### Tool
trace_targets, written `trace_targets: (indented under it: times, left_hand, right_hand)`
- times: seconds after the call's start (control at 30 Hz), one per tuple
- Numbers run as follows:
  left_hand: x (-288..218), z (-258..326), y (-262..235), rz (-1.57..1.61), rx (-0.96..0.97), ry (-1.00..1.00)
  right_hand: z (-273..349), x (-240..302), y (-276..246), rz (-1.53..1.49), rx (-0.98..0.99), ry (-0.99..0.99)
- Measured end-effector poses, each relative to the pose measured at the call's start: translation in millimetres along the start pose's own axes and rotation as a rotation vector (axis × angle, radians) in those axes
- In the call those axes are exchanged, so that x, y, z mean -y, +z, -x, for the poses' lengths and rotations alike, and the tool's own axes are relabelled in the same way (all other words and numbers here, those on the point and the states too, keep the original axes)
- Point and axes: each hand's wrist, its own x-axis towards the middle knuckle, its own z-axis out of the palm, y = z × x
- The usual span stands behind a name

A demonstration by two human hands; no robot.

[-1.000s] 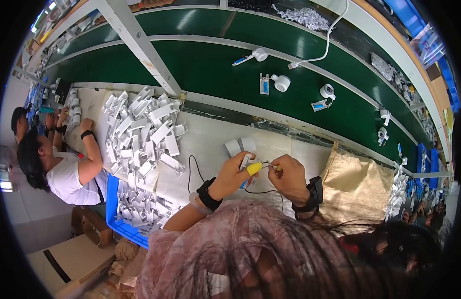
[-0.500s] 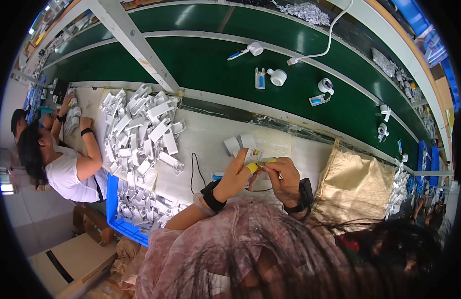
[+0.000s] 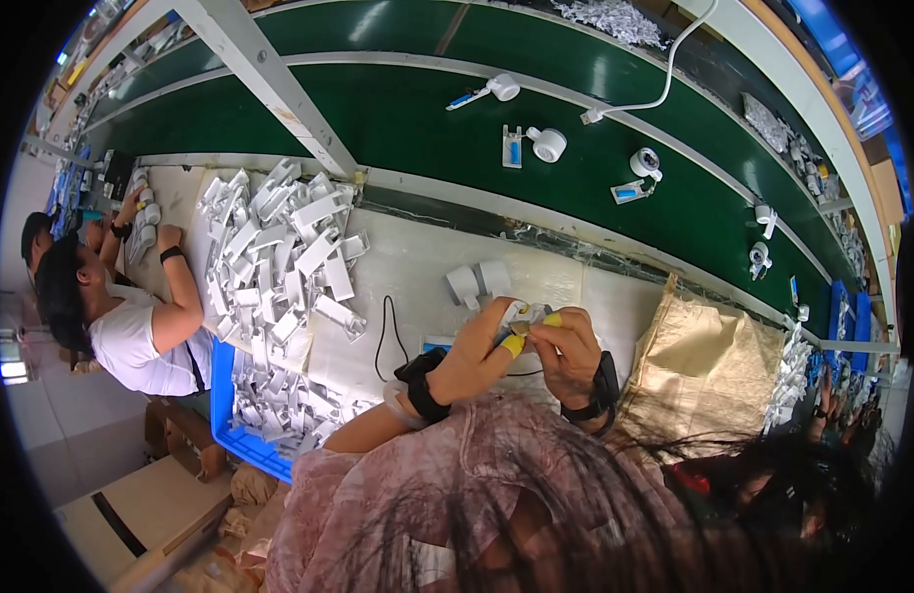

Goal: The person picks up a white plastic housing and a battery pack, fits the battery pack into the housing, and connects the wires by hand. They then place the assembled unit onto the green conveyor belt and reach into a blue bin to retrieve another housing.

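Note:
Close together at the middle of the bench, both of my hands are closed at one small white part (image 3: 521, 314), mostly hidden by the fingers. My left hand (image 3: 469, 354) grips it from the left, with a yellow cover on a fingertip. From the right, my right hand (image 3: 567, 346) pinches at it, also with yellow on a finger. Just beyond my hands stand two white round housings (image 3: 463, 286). A blue piece (image 3: 435, 344) shows partly behind my left wrist, and a thin black cable (image 3: 387, 331) loops beside it.
A heap of white plastic housings (image 3: 279, 247) lies left, above a blue crate (image 3: 249, 450) of more. A tan sack (image 3: 709, 361) lies right. Beyond runs a green conveyor (image 3: 407, 128) with several white assemblies. A co-worker (image 3: 140, 316) works far left; a frame post (image 3: 269, 84) stands nearby.
My hands have turned slightly and lifted the small part a little away from me. The white part shows more above my fingers. My right fingers have shifted on it.

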Motion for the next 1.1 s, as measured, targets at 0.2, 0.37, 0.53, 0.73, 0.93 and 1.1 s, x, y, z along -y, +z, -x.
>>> trace_targets:
  times: [0.2,0.37,0.53,0.73,0.93,1.1]
  left_hand:
    - [-3.2,-2.4,2.7,-0.11,-0.026,0.029]
    - [-2.4,0.0,3.1,-0.034,-0.014,0.0]
    - [11.4,2.5,4.5,-0.13,-0.042,0.208]
    - [6.9,3.0,7.6,-0.142,-0.042,0.064]
    - [13.4,1.9,6.7,-0.175,-0.056,0.065]
    - [13.3,0.1,8.2,-0.177,-0.063,0.074]
  right_hand:
    - [0.3,0.1,-0.9,0.0,-0.007,0.015]
    - [0.7,1.0,-0.3,-0.01,-0.005,0.04]
    - [-2.7,2.3,-3.4,-0.039,0.03,0.04]
    - [-2.9,-0.9,-5.8,-0.031,0.035,0.015]
    - [-2.9,-3.6,-4.5,-0.033,0.044,0.02]
    - [-3.9,1.4,-6.2,0.006,0.046,0.025]
